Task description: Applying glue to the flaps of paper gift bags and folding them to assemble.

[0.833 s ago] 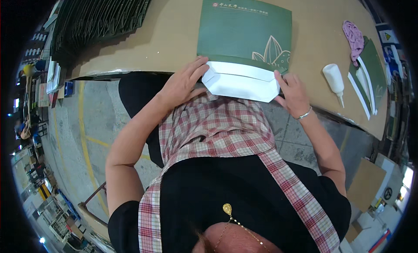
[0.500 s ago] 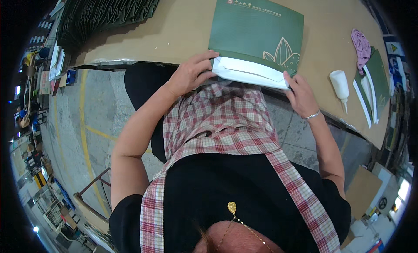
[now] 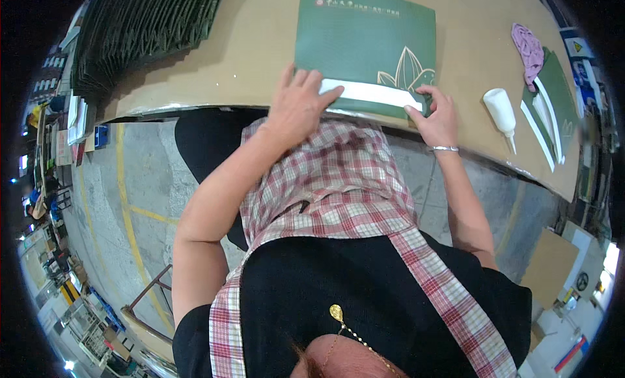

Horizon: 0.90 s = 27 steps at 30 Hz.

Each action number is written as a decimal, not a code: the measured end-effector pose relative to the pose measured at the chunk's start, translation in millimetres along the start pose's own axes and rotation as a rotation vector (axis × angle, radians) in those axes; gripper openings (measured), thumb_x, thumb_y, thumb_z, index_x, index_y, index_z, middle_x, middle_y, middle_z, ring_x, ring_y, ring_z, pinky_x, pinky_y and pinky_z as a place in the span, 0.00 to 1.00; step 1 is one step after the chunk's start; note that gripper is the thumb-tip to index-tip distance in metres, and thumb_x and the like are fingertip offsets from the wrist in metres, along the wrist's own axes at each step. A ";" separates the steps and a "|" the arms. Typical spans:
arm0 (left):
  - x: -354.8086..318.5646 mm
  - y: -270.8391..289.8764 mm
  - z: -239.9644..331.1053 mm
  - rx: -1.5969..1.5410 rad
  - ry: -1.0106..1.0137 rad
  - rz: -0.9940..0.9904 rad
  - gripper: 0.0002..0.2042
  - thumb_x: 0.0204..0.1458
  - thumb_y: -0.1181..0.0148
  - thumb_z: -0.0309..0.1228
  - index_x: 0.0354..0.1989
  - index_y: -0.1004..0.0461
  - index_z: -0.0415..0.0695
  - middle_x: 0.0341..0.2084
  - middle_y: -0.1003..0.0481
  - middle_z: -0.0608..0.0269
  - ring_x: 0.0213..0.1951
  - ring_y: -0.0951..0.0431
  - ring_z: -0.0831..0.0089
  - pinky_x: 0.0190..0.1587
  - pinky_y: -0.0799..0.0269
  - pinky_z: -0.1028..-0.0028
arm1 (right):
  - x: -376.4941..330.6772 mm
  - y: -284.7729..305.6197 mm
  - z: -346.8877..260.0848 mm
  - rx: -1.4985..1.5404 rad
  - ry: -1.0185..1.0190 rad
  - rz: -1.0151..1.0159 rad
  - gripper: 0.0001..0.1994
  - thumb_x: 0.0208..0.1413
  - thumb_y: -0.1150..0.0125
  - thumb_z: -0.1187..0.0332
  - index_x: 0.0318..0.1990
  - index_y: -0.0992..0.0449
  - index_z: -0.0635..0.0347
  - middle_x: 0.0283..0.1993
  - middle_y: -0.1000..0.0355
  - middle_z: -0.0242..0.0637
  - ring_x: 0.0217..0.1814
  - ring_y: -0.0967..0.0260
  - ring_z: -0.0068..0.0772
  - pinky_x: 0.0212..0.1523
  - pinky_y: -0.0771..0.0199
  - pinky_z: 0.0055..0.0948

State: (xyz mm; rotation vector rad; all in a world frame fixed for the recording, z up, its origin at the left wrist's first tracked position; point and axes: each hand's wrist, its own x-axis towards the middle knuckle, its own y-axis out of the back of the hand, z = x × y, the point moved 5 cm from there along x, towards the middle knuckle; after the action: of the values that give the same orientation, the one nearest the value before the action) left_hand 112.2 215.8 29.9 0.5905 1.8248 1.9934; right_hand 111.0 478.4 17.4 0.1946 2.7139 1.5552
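A green paper bag (image 3: 358, 43) with pale gold leaf line art lies flat at the table's near edge. Across its near end, a folded-down flap shows a long white strip (image 3: 374, 92). My left hand (image 3: 296, 108) rests on the bag's left near corner, fingers spread and flat, thumb stretched over the strip's left end. At the right near corner, my right hand (image 3: 437, 118) grips the bag, its thumb on the strip's right end and its index finger bent just above. The remaining right fingers are partly hidden.
Many dark green folded bags (image 3: 140, 40) stand packed at the table's far left. To the right are a white squeeze bottle (image 3: 500, 110) lying down, a purple cloth (image 3: 527, 53) and green pieces with white edges (image 3: 553, 108). The brown table (image 3: 254, 66) ends just before my lap.
The white flap, raised between both hands before, now lies flat as a narrower strip on the bag. My left hand has flattened out over its left end; my right thumb has moved onto the right end.
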 end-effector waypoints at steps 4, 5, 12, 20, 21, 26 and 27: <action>12.3 -50.9 13.3 -0.437 -0.126 0.165 0.20 0.44 0.35 0.39 0.42 0.24 0.38 0.57 0.36 0.47 0.59 0.38 0.47 0.67 0.51 0.54 | 7.8 -21.2 7.4 0.099 0.212 -0.013 0.23 0.39 0.29 0.66 0.46 0.26 0.57 0.44 0.27 0.41 0.50 0.32 0.47 0.51 0.32 0.40; 16.7 -44.5 21.3 -0.448 -0.126 0.048 0.26 0.44 0.35 0.45 0.48 0.28 0.39 0.61 0.40 0.45 0.65 0.44 0.48 0.69 0.57 0.49 | 4.8 -20.2 15.4 0.072 0.113 -0.010 0.24 0.39 0.29 0.66 0.47 0.26 0.57 0.44 0.27 0.44 0.51 0.33 0.47 0.53 0.34 0.40; -8.4 -61.1 39.7 -0.297 -0.152 0.236 0.36 0.51 0.46 0.54 0.68 0.44 0.56 0.69 0.51 0.49 0.70 0.51 0.53 0.68 0.62 0.46 | 15.2 -26.4 46.3 0.069 0.091 -0.165 0.24 0.37 0.26 0.61 0.42 0.26 0.59 0.45 0.31 0.47 0.52 0.37 0.47 0.55 0.39 0.41; 14.8 -84.5 44.5 -0.409 -0.188 0.327 0.37 0.50 0.44 0.54 0.68 0.44 0.55 0.69 0.50 0.50 0.70 0.51 0.54 0.69 0.69 0.45 | 47.7 -38.4 83.4 0.212 0.156 -0.054 0.30 0.33 0.26 0.71 0.50 0.29 0.62 0.50 0.31 0.43 0.56 0.37 0.44 0.60 0.41 0.37; 17.1 -85.9 43.8 -0.399 -0.167 0.345 0.37 0.50 0.44 0.54 0.68 0.44 0.55 0.69 0.50 0.50 0.70 0.51 0.54 0.69 0.69 0.45 | 51.8 -42.1 90.1 0.394 0.134 -0.108 0.32 0.35 0.24 0.71 0.52 0.31 0.63 0.49 0.30 0.44 0.52 0.35 0.41 0.53 0.33 0.36; 25.7 -100.7 31.0 -0.411 -0.152 0.344 0.38 0.48 0.43 0.58 0.67 0.42 0.58 0.69 0.49 0.53 0.70 0.51 0.57 0.68 0.67 0.45 | 58.6 -32.7 55.3 0.584 0.177 -0.156 0.35 0.36 0.21 0.72 0.55 0.33 0.63 0.47 0.28 0.46 0.50 0.32 0.37 0.48 0.26 0.35; 25.4 -102.3 25.2 -0.351 -0.150 0.366 0.40 0.45 0.44 0.62 0.67 0.41 0.59 0.68 0.48 0.55 0.70 0.52 0.57 0.68 0.66 0.45 | 54.8 -32.6 36.4 0.491 0.172 -0.164 0.36 0.38 0.22 0.71 0.57 0.34 0.63 0.49 0.28 0.46 0.50 0.32 0.39 0.51 0.28 0.38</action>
State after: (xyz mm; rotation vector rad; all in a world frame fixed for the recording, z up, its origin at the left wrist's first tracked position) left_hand 103.6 259.8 -68.8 0.9840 1.3061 2.3558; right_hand 55.8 499.5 -26.1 -0.1666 3.1045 0.8823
